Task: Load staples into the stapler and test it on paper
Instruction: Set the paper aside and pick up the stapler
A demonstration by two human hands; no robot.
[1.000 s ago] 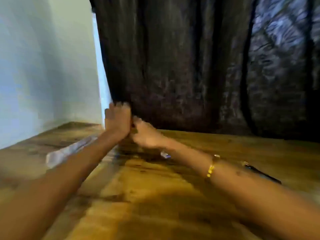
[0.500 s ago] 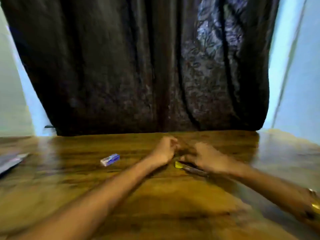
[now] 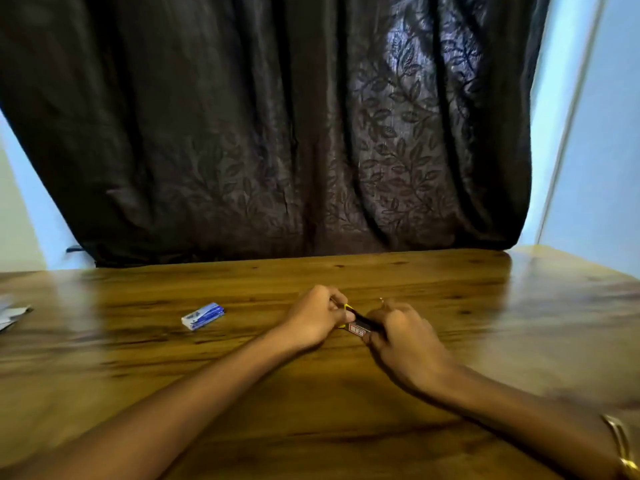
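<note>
Your left hand (image 3: 317, 318) and right hand (image 3: 403, 336) both grip the stapler (image 3: 358, 325), fingers curled around it on the wooden surface (image 3: 311, 410); the blue staple box (image 3: 203, 316) lies well left.

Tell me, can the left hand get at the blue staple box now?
Probably yes: the staple box lies alone on the bare table, left of the left hand, but that hand must first release the stapler.

Stapler (image 3: 358, 325) largely hidden between hands.
</note>
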